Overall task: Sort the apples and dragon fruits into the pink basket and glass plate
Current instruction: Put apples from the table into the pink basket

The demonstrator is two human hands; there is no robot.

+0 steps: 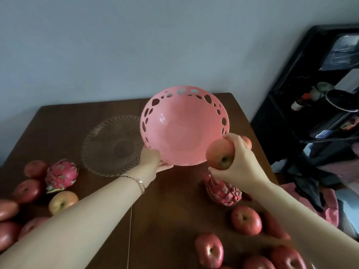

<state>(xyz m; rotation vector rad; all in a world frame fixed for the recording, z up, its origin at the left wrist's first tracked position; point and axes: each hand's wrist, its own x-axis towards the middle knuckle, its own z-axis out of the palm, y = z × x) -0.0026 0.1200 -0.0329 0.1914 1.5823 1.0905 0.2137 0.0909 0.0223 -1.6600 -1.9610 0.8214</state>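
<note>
Right hand (pixel 240 160): fingers (pixel 236 141) curled over an apple (pixel 220 154), closed on it from above, stem dimple facing the camera. Apple sits just beside the near right rim of the pink basket (pixel 184 125), touching or nearly so; can't tell which. Forearm runs in from the lower right, cut off at the frame edge.

Left hand (pixel 153 158): fingers under the basket's near left rim, mostly hidden by the basket; thumb side on the outer wall. Basket is tilted toward the camera, empty inside. Bracelet (pixel 138 181) on the wrist, forearm exits bottom left.

Glass plate (pixel 110 146) lies flat on the desk (pixel 165 210), left of the basket, its right edge covered by it.

Dragon fruit (pixel 61 175) at left among loose apples; second dragon fruit (pixel 223 193) partly hidden under the right wrist. More apples near the bottom right, some cropped and blurred.
</note>
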